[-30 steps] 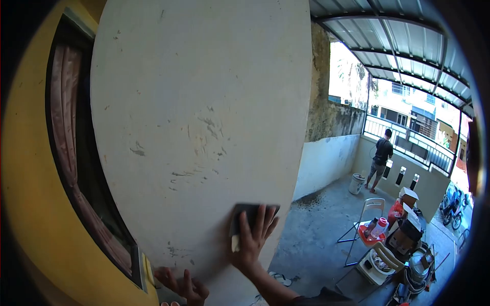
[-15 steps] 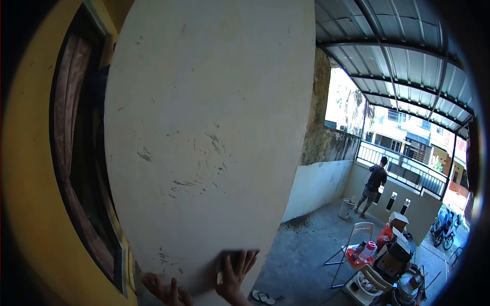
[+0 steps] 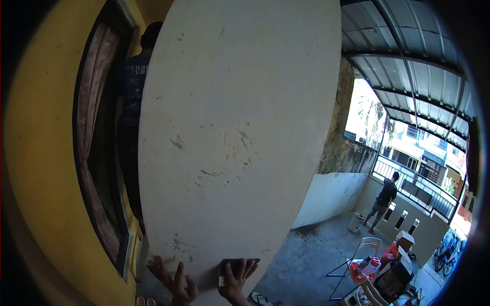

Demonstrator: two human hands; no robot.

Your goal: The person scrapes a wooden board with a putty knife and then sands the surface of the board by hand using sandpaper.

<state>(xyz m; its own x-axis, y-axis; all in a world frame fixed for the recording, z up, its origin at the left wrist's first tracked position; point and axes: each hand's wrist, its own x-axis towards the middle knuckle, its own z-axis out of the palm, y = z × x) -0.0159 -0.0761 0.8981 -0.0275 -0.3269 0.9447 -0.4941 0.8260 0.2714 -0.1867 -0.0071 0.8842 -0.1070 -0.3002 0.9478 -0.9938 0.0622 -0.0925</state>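
A broad off-white wall (image 3: 229, 102) fills the middle of the view, marked with grey scraped patches and small reddish spots. Low on it, my right hand (image 3: 237, 285) presses a piece of dark sandpaper (image 3: 234, 263) flat to the surface, fingers spread across it; part of the sheet is hidden under the hand. My left hand (image 3: 174, 283) is to the left, its fingers apart and holding nothing, close to the wall's lower part beneath a cluster of scrapes.
A person (image 3: 133, 97) stands behind the wall's left edge beside a curtained window (image 3: 97, 102). Another person (image 3: 385, 199) is near the far railing, by a bucket (image 3: 356, 222). At right are a folding chair (image 3: 368, 246), boxes (image 3: 395, 275) and a slipper (image 3: 260, 299).
The view has shifted, so the wall appears farther right and the person behind its left edge shows more. My left hand has moved right and up; the right stays on the sandpaper.
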